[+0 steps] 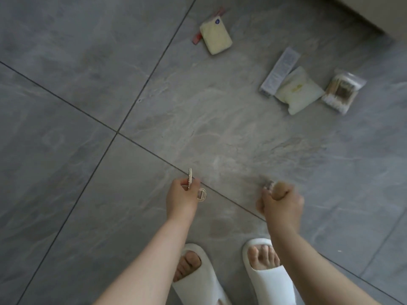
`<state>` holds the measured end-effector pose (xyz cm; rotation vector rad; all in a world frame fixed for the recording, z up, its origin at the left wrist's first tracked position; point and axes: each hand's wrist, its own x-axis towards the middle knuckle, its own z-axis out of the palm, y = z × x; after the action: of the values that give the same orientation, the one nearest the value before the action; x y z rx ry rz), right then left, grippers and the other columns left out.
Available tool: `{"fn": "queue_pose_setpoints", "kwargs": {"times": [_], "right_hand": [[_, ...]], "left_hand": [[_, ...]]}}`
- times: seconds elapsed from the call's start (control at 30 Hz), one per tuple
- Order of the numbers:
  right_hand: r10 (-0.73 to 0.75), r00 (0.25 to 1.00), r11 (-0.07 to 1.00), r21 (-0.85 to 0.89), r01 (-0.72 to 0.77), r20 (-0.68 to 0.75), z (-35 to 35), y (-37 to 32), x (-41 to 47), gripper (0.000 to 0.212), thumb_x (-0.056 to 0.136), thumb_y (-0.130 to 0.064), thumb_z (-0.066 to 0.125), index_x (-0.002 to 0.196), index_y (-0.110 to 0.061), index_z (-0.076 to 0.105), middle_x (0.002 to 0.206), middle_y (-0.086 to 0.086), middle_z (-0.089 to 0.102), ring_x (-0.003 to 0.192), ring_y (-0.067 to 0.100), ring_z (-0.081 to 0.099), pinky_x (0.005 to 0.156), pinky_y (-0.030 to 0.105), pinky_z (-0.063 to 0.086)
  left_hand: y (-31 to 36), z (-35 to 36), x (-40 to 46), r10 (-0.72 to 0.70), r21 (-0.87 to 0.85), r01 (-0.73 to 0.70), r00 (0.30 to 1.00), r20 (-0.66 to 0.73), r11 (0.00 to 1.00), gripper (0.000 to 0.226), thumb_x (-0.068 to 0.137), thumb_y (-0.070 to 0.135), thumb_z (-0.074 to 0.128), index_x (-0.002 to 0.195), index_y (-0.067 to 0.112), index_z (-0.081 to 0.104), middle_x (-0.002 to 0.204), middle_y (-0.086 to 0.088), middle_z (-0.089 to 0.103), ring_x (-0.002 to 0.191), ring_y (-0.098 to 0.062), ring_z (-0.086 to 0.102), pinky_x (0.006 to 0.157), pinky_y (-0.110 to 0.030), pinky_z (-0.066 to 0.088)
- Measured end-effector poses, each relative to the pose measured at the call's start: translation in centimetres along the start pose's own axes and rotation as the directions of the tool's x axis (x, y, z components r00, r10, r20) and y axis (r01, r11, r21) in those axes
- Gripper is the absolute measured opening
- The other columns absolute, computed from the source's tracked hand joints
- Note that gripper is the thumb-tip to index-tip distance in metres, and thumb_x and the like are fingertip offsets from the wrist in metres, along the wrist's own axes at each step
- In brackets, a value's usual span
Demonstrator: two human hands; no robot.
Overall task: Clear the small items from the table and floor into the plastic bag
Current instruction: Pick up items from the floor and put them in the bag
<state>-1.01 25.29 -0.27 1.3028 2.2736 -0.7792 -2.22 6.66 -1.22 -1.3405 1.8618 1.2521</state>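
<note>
Two hands over grey tile floor (88,106), five packets upper right.
Left hand (181,200) pinches two beaded hair clips (193,186); right hand (283,204) fists a blurred wooden-handled item (278,190).

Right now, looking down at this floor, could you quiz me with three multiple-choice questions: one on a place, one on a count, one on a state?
1. Where is the cotton swab pack?
A. far right of the floor items
B. between the slippers
C. in the left hand

2. How many white slippers show?
A. one
B. two
C. four

3. What is the left hand doing?
A. lying flat on the floor
B. hanging empty
C. holding a beaded hair clip

Answers: 1 A, it lies rightmost; 2 B, one per foot; 3 C, fingers pinch the clip.
</note>
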Motion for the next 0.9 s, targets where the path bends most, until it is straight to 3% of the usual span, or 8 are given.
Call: {"fn": "queue_pose_setpoints", "kwargs": {"times": [0.13,0.23,0.3,0.43,0.5,0.67,0.8,0.9], "right_hand": [[0.142,0.99,0.986,0.085,-0.142,0.01,0.0,1.3,1.6,0.047,0.079,-0.036,0.071,0.117,-0.016,0.051,0.109,0.009,0.055,0.098,0.029,0.056,0.077,0.031,0.041],[0.166,0.985,0.973,0.152,-0.173,0.055,0.4,1.5,2.5,0.044,0.083,-0.033,0.068,0.118,-0.017,0.048,0.097,0.0,0.052,0.09,0.02,0.048,0.075,0.026,0.031],[0.182,0.979,0.963,0.186,-0.197,0.091,0.6,1.3,2.9,0.039,0.081,-0.033,0.069,0.111,-0.02,0.048,0.092,-0.003,0.051,0.086,0.017,0.046,0.075,0.027,0.033],[0.221,0.959,0.925,0.273,-0.263,0.176,0.2,0.6,2.5,0.044,0.066,-0.045,0.074,0.096,-0.018,0.055,0.093,0.007,0.064,0.092,0.029,0.064,0.077,0.036,0.049],[0.22,0.934,0.904,0.301,-0.304,0.283,-1.3,-0.7,1.6,0.039,0.076,-0.04,0.072,0.099,-0.011,0.061,0.095,0.012,0.067,0.088,0.027,0.064,0.072,0.03,0.049],[0.059,0.892,0.866,0.421,-0.27,0.449,-7.7,-6.4,-2.0,0.025,0.088,-0.024,0.066,0.085,-0.001,0.055,0.062,0.012,0.054,0.055,0.02,0.057,0.045,0.017,0.044],[-0.039,0.877,0.858,0.465,-0.216,0.479,-13.3,-11.6,-5.3,0.027,0.083,-0.023,0.071,0.095,0.0,0.063,0.075,0.012,0.063,0.067,0.021,0.062,0.064,0.028,0.05],[-0.155,0.859,0.803,0.568,-0.178,0.488,-18.4,-15.6,-9.0,0.033,0.088,-0.009,0.064,0.107,0.015,0.052,0.07,0.015,0.055,0.049,0.016,0.057,0.045,0.021,0.048]], "left_hand": [[-0.6,1.0,0.1,-0.012,-0.003,0.012,1.0,0.022,1.0,0.021,0.088,0.027,0.064,0.073,0.023,0.049,0.066,0.008,0.058,0.077,-0.023,0.061,0.086,-0.052,0.052],[-1.1,1.5,0.4,-0.022,-0.003,0.023,0.999,0.025,1.0,0.019,0.087,0.029,0.064,0.075,0.023,0.051,0.066,0.007,0.059,0.076,-0.022,0.062,0.087,-0.052,0.052],[-1.0,1.6,0.3,-0.019,0.001,0.019,0.999,0.03,1.0,0.017,0.087,0.029,0.064,0.077,0.024,0.051,0.068,0.007,0.061,0.077,-0.023,0.063,0.088,-0.051,0.052],[-0.1,0.9,-0.8,-0.001,-0.016,0.001,1.0,0.022,1.0,0.017,0.088,0.029,0.064,0.079,0.023,0.052,0.071,0.007,0.06,0.077,-0.021,0.062,0.088,-0.05,0.052],[0.9,0.2,-2.1,-0.009,-0.042,0.009,1.0,0.01,0.999,0.017,0.088,0.028,0.063,0.078,0.021,0.052,0.071,0.006,0.06,0.076,-0.022,0.061,0.087,-0.05,0.052],[5.7,-2.7,-7.2,-0.041,-0.151,0.042,0.999,0.006,0.988,0.009,0.091,0.02,0.058,0.093,0.011,0.057,0.08,-0.004,0.06,0.071,-0.022,0.058,0.062,-0.033,0.052],[10.6,-6.3,-12.3,-0.032,-0.245,0.043,0.998,0.048,0.969,0.003,0.09,0.014,0.057,0.088,0.013,0.056,0.076,-0.003,0.059,0.065,-0.015,0.054,0.057,-0.028,0.047],[14.6,-9.8,-16.8,-0.01,-0.314,0.03,0.998,0.066,0.949,0.004,0.091,0.015,0.058,0.09,0.011,0.058,0.077,-0.007,0.06,0.064,-0.02,0.056,0.053,-0.027,0.046]]}}
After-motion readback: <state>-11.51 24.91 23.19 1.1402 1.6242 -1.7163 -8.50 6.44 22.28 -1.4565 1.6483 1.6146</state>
